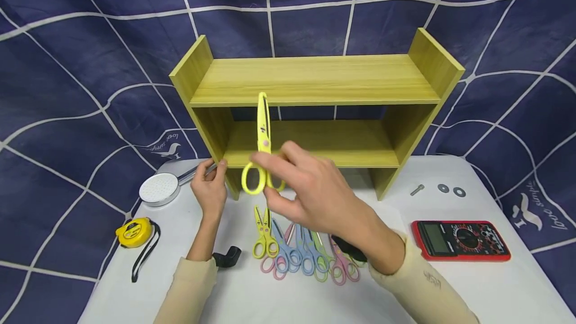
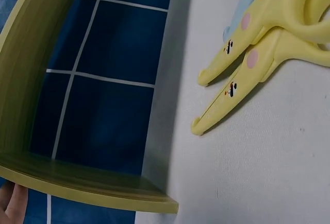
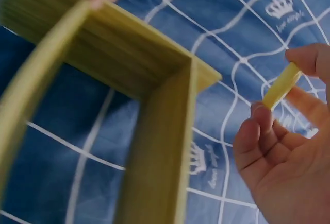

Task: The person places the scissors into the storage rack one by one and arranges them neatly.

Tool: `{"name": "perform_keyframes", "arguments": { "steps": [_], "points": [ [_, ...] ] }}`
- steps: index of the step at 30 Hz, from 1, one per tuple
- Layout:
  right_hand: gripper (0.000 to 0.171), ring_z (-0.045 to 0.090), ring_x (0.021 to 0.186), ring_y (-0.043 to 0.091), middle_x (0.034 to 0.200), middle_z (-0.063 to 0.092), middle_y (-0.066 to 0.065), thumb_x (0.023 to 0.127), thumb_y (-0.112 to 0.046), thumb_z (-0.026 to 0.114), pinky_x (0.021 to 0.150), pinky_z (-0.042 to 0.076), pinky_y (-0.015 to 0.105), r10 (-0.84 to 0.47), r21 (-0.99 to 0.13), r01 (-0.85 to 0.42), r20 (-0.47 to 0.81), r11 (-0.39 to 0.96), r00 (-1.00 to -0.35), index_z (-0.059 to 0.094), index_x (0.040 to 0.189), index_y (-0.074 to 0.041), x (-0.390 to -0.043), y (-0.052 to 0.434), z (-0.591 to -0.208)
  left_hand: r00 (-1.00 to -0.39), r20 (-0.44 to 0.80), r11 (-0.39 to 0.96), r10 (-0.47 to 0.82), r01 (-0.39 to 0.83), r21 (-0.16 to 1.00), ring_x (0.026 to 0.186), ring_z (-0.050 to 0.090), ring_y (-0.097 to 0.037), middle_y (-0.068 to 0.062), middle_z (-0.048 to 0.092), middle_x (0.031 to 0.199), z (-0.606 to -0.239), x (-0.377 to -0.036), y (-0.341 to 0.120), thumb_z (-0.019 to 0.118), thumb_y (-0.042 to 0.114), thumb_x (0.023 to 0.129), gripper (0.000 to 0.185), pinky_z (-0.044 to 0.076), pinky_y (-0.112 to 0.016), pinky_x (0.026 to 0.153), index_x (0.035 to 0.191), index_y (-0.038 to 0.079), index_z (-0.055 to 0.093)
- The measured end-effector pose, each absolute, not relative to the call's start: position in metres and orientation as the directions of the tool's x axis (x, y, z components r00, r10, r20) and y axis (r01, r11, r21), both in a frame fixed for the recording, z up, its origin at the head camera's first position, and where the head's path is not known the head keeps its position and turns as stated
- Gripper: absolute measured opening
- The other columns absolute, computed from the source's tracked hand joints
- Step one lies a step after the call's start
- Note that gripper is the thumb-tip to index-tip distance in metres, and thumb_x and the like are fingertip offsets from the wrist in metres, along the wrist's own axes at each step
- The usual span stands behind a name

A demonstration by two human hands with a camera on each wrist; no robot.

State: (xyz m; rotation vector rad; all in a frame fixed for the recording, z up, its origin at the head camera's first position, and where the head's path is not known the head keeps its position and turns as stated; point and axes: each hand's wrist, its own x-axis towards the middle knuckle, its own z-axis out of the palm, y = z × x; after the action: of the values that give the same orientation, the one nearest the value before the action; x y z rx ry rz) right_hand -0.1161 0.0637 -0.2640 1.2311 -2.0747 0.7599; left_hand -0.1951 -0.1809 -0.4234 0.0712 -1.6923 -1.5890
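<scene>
Right hand (image 1: 315, 199) pinches yellow scissors (image 1: 263, 149) by the handles, blades upright, just before the wooden shelf (image 1: 315, 81). Left hand (image 1: 210, 186), farther off, grips the shelf's left post.

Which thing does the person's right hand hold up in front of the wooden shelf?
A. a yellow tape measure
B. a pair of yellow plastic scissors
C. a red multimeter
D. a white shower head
B: the right hand pinches the yellow plastic scissors by the handle loops, blades pointing up.

Bright even light; wrist views slightly blurred.
</scene>
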Motion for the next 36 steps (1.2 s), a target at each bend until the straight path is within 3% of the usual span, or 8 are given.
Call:
{"name": "perform_keyframes", "arguments": {
  "steps": [5, 10, 18, 23, 28, 32, 36],
  "points": [
    [0.040, 0.039, 0.057, 0.013, 0.080, 0.048, 0.000, 0.081, -0.016, 0.062, 0.046, 0.034, 0.027, -0.562, -0.181, -0.832, 0.660, 0.525, -0.498, 0.067, 0.121, -0.014, -0.145, 0.046, -0.232, -0.675, 0.496, 0.212, -0.546, 0.462, 0.861, 0.079, 0.069, -0.003, -0.022, 0.067, 0.101, -0.433, -0.202, -0.186, 0.069, 0.000, 0.089, 0.021, 0.056, -0.020, 0.072, 0.103, -0.015, 0.065],
    [0.041, 0.047, 0.063, 0.015, 0.089, 0.056, 0.001, 0.085, -0.020, 0.060, 0.053, 0.041, 0.031, -0.570, -0.182, -0.763, 0.564, 0.620, -0.597, 0.066, 0.126, -0.015, -0.164, 0.033, -0.221, -0.684, 0.487, 0.219, -0.543, 0.445, 0.869, 0.078, 0.068, -0.003, -0.021, 0.067, 0.100, -0.433, -0.200, -0.186, 0.070, 0.000, 0.089, 0.022, 0.056, -0.019, 0.070, 0.104, -0.015, 0.066],
    [0.046, 0.056, 0.072, 0.016, 0.091, 0.066, -0.001, 0.093, -0.029, 0.064, 0.051, 0.043, 0.030, -0.476, -0.147, -0.702, 0.637, 0.697, -0.606, 0.057, 0.137, -0.015, -0.179, 0.010, -0.217, -0.666, 0.501, 0.201, -0.553, 0.477, 0.856, 0.077, 0.068, -0.006, -0.018, 0.068, 0.094, -0.412, -0.182, -0.177, 0.067, -0.006, 0.087, 0.021, 0.056, -0.018, 0.071, 0.101, -0.021, 0.063],
    [0.051, 0.062, 0.086, 0.020, 0.084, 0.069, -0.005, 0.090, -0.038, 0.070, 0.061, 0.048, 0.031, -0.399, -0.125, -0.635, 0.682, 0.762, -0.613, 0.059, 0.134, -0.014, -0.192, -0.006, -0.213, -0.677, 0.492, 0.147, -0.547, 0.501, 0.853, 0.080, 0.070, -0.008, -0.011, 0.069, 0.094, -0.410, -0.183, -0.176, 0.067, -0.006, 0.087, 0.022, 0.056, -0.021, 0.075, 0.102, -0.021, 0.063],
    [0.059, 0.061, 0.091, 0.020, 0.084, 0.069, -0.006, 0.090, -0.048, 0.069, 0.078, 0.046, 0.031, -0.393, -0.101, -0.564, 0.618, 0.819, -0.681, 0.056, 0.138, -0.016, -0.210, -0.022, -0.206, -0.671, 0.494, 0.134, -0.553, 0.513, 0.848, 0.081, 0.070, -0.009, -0.015, 0.069, 0.094, -0.412, -0.186, -0.175, 0.068, -0.007, 0.086, 0.021, 0.057, -0.022, 0.075, 0.101, -0.022, 0.063],
    [0.061, 0.061, 0.086, 0.020, 0.080, 0.065, -0.004, 0.089, -0.054, 0.066, 0.077, 0.047, 0.033, -0.392, -0.132, -0.533, 0.536, 0.836, -0.748, 0.054, 0.138, -0.018, -0.219, -0.030, -0.200, -0.666, 0.495, 0.131, -0.558, 0.519, 0.845, 0.080, 0.070, -0.009, -0.022, 0.068, 0.095, -0.411, -0.186, -0.175, 0.067, -0.008, 0.086, 0.021, 0.057, -0.022, 0.075, 0.101, -0.022, 0.063],
    [0.056, 0.062, 0.088, 0.019, 0.089, 0.066, -0.004, 0.091, -0.054, 0.064, 0.077, 0.047, 0.033, -0.398, -0.146, -0.561, 0.563, 0.815, -0.724, 0.057, 0.134, -0.017, -0.219, -0.027, -0.206, -0.679, 0.482, 0.126, -0.554, 0.503, 0.855, 0.080, 0.070, -0.009, -0.019, 0.068, 0.094, -0.412, -0.186, -0.174, 0.068, -0.006, 0.087, 0.022, 0.057, -0.022, 0.075, 0.101, -0.022, 0.063]
  ]
}}
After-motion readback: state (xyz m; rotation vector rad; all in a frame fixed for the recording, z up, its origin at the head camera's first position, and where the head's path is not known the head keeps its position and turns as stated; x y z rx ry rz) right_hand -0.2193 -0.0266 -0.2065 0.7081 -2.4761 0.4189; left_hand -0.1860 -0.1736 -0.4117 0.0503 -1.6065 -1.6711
